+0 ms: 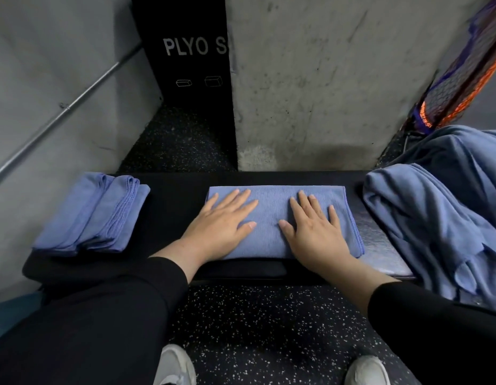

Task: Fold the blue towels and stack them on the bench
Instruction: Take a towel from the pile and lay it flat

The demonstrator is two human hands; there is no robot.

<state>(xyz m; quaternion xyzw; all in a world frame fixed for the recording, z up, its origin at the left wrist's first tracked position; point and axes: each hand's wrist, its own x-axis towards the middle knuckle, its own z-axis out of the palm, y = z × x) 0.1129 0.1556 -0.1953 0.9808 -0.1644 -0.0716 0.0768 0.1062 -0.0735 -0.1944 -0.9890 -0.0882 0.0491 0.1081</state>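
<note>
Black bench (174, 207): folded blue towel (274, 215) under both flat, released grips (221, 220) (314, 232).

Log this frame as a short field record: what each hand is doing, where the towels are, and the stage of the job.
left hand: left hand flat, fingers straight, pressing on the folded towel
right hand: right hand flat on the same towel
towel in work: lies mid-bench, folded to a rectangle
stack: folded towels at the bench's left end
unfolded pile: loose blue towels heaped at the right end
stage: smoothing a fold; towel not yet on the stack
</note>
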